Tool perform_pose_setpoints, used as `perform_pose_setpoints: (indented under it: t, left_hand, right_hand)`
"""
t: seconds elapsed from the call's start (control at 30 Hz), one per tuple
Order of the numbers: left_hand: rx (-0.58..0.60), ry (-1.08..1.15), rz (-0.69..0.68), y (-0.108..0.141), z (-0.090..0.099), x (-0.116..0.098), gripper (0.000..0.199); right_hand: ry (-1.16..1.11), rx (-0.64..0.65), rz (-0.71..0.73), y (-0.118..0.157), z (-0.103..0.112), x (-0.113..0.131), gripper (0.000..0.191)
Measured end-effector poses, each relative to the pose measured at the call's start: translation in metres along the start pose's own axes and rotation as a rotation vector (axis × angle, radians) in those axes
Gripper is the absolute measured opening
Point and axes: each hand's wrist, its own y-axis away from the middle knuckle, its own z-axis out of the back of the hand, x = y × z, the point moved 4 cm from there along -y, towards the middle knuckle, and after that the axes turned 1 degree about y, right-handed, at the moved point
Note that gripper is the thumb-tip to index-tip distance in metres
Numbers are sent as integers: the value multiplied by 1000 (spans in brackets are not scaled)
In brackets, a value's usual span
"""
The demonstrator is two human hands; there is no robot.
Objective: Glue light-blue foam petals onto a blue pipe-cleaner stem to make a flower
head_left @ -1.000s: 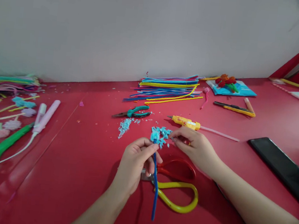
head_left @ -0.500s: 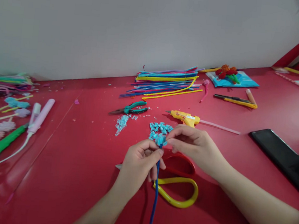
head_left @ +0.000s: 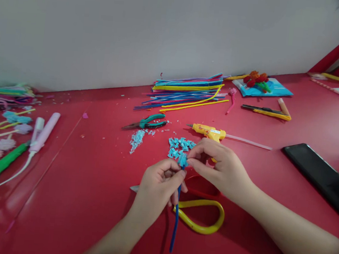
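Note:
Between thumb and fingers, my left hand grips a dark blue pipe cleaner, whose free end hangs down toward me. At its top sits a light-blue flower head made of small petal pieces. My right hand is closed in a pinch at the right side of this flower head; whether a separate petal is between the fingertips is hidden. Just behind lie several loose light-blue pieces. Under my hands rest scissors with one yellow and one red handle loop, partly covered.
Beyond my hands lie pliers, blue scraps, a yellow glue gun and bundled pipe cleaners. A phone and cutter are on the right. At left are a pink corded tool and a green-handled tool.
My right fingertips have shifted slightly at the flower head, which has turned or tilted a little. The left hand keeps its grip on the stem. The whole view has moved slightly.

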Motion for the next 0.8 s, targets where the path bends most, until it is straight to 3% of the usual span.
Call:
perform_pose_setpoints:
  t: [0.17, 0.3, 0.8]
  left_hand:
    - [7, 57, 0, -2, 0, 1, 20]
    - [3, 87, 4, -2, 1, 1, 21]
    - [-18, 119, 5, -2, 1, 1, 20]
  right_hand:
    - [168, -63, 211, 6, 0, 4, 9]
    - [357, -29, 360, 10, -4, 7, 13]
    - [327, -58, 342, 9, -5, 7, 15]
